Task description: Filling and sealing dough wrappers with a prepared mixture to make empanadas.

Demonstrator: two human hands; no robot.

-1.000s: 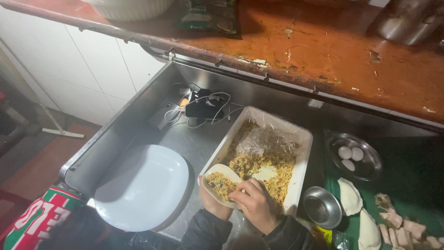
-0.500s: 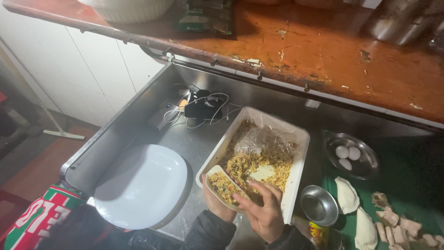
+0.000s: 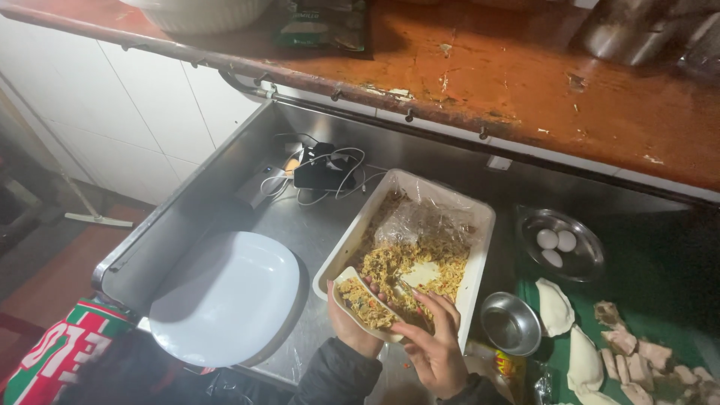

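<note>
The left hand (image 3: 351, 330) cupped a pale round dough wrapper (image 3: 365, 304) from below, over the near edge of the white rectangular plastic tray (image 3: 480, 247), so spills fell back in. It was heaped with speckled yellow-brown filling. Just right of it, the right hand (image 3: 435, 349) pinched what looked like a spoon (image 3: 411, 294), pressing filling down.

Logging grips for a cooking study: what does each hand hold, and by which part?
Left hand cups a filled dough wrapper from beneath. Right hand pinches a utensil; its grip point is unclear.
</note>
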